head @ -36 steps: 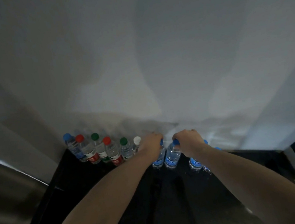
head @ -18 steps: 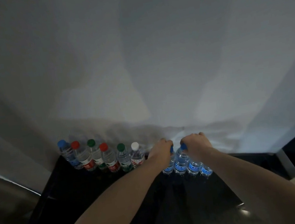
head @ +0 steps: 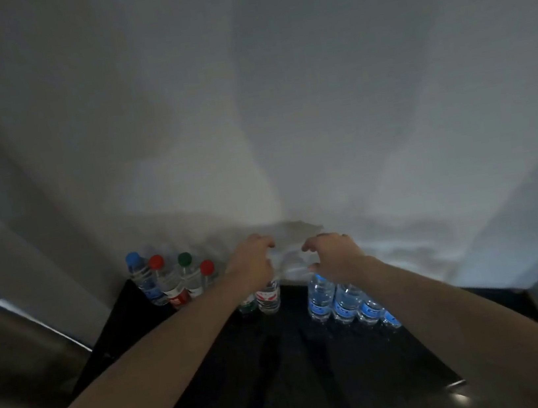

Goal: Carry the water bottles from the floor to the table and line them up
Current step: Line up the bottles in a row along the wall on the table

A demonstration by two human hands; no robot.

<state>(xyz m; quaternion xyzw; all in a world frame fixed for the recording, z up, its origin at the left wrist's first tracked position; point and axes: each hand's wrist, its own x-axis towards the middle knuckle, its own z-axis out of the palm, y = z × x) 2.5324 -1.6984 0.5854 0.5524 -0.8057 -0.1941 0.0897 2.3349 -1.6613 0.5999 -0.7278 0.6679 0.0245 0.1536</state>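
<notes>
Blue-labelled bottles under right hand; label text unreadable

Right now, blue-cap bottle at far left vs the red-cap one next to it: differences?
The blue-cap bottle has a blue cap and a blue label; the red-cap bottle has a red cap and a red label. The blue-cap bottle ends the row at the left, nearest the wall corner; the red-cap bottle is second. Both stand upright on the black table, clear, untouched.
</notes>
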